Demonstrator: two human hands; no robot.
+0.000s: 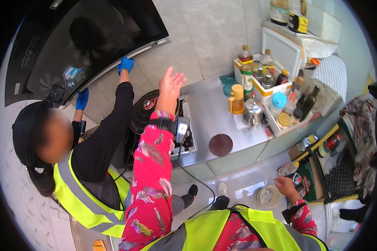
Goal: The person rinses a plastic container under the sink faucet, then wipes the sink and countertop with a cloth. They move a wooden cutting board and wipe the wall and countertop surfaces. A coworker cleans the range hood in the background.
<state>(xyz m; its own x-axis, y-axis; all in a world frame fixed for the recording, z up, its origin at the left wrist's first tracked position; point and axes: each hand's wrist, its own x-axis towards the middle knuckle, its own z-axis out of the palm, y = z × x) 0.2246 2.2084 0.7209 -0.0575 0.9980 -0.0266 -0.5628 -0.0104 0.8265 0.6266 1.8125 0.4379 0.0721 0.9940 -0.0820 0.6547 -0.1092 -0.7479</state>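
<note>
My left hand (171, 84) is raised over the gas stove with its fingers apart and nothing in it; a dark watch-like device is strapped to that wrist. Below it lies a black pan lid (144, 109) with a red and metal knob. My right hand (286, 187) is held low at my right side, its fingers loosely curled, with nothing seen in it. It is above the floor beside a pale bucket (268, 196). Right of the stove, the steel counter (204, 113) carries a round brown mat (221, 145), a metal kettle (253, 112) and an amber oil jug (237, 98).
At left a co-worker in a reflective vest (91, 200) holds the lower edge of a black range hood (97, 40) with blue-gloved hands. Foam boxes (282, 125) of bottles stand at the counter's right end. A cable (198, 180) hangs before the counter. A shelf rack (317, 139) stands at right.
</note>
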